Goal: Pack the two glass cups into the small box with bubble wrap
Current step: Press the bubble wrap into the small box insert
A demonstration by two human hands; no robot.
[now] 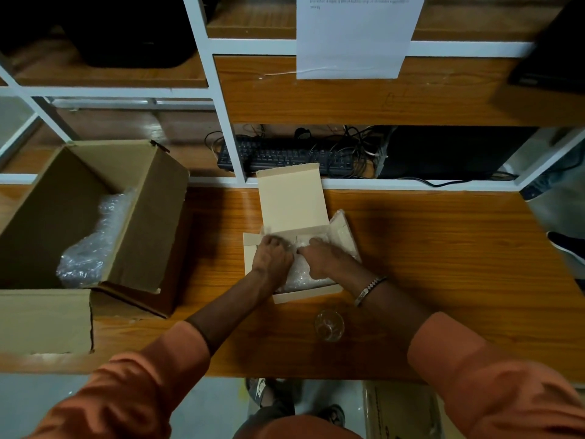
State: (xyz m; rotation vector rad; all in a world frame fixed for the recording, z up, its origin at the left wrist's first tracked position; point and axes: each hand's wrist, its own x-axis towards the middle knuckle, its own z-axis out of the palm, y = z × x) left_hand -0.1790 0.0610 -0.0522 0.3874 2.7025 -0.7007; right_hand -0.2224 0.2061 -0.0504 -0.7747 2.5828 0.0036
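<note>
A small pale cardboard box lies open on the wooden table, its lid standing up at the far side. Bubble wrap fills the box. My left hand and my right hand are both inside the box, fingers curled and pressing on the bubble wrap at its far edge. One clear glass cup stands upright on the table just in front of the box, between my forearms. A second cup does not show; the wrap and my hands hide the box's contents.
A large brown carton stands open at the left with more bubble wrap inside. Beyond the table edge, a white-framed shelf holds a black keyboard, cables and a dark computer case. A white paper sheet hangs above.
</note>
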